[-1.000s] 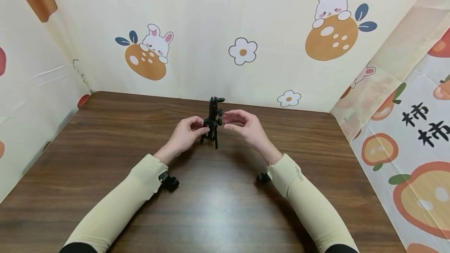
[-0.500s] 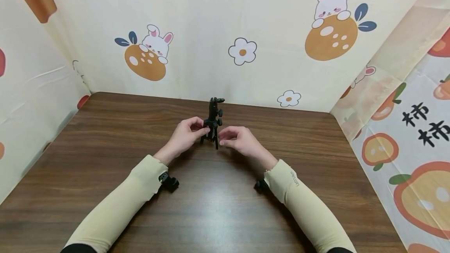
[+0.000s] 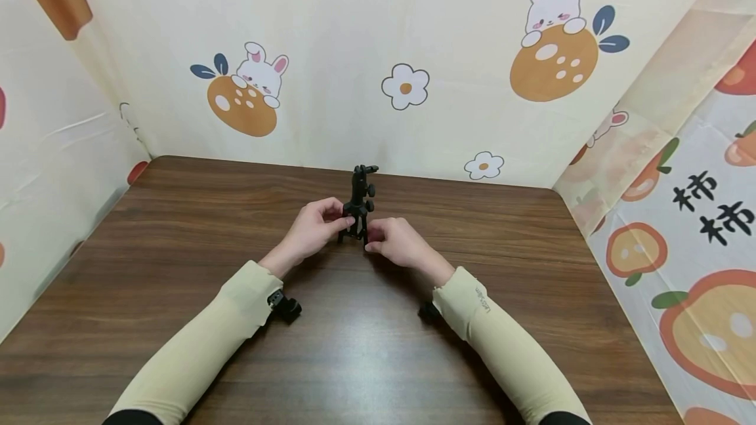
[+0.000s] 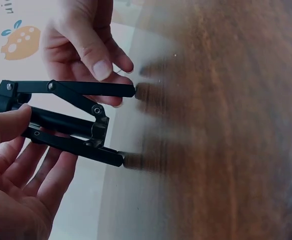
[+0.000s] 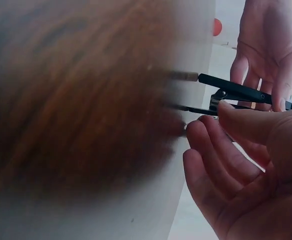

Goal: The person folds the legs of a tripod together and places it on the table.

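Note:
A small black tripod with side knobs and a short arm at its top stands upright near the table's back. Its legs, braces and centre tube show in the left wrist view. My left hand holds the upper legs from the left, thumb in front and fingers behind. Low on the right side, my right hand has its thumb and curled fingers around a leg. In the right wrist view, the thumb overlaps the legs and partly hides them.
The brown wooden table spreads out in front of the tripod. Close behind it hangs a cream cloth with printed rabbits and flowers. More printed cloth closes off the left and right sides.
My right hand has come down from beside the tripod's knobs to its lower right leg, with the fingers closing in. My left hand and the tripod have stayed nearly in place.

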### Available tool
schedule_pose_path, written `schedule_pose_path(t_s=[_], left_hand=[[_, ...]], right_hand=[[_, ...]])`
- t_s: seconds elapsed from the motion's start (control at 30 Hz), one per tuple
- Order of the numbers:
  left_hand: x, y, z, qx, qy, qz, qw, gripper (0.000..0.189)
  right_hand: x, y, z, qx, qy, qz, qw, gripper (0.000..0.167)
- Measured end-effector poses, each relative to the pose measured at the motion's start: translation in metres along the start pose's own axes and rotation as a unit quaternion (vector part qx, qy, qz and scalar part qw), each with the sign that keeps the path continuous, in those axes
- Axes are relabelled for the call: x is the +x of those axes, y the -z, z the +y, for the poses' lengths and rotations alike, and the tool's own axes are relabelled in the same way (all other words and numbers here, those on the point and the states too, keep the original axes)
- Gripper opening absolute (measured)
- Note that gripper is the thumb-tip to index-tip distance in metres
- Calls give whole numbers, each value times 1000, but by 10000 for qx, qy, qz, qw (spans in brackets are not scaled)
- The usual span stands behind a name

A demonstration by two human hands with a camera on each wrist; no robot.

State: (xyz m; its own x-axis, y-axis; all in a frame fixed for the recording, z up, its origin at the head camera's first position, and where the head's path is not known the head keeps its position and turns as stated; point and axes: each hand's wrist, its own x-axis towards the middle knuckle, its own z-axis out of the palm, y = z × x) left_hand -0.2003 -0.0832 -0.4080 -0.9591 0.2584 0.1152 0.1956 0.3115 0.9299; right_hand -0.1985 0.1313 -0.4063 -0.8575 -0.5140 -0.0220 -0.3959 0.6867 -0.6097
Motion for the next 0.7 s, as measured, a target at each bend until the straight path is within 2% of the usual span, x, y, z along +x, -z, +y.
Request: schedule_pose_path(t_s=[0.27, 0.5, 0.7], left_hand=[[-1, 0, 1, -65, 130, -62, 9999, 14], [0, -1, 1, -76, 71, -21, 9999, 14], [0, 0, 0, -1, -4, 42, 10000, 16]], right_hand=[[2, -3, -2, -124, 111, 123, 9998, 8], [3, -5, -4, -205, 188, 300, 9992, 7], [5, -5, -4, 59, 46, 277, 9996, 14]])
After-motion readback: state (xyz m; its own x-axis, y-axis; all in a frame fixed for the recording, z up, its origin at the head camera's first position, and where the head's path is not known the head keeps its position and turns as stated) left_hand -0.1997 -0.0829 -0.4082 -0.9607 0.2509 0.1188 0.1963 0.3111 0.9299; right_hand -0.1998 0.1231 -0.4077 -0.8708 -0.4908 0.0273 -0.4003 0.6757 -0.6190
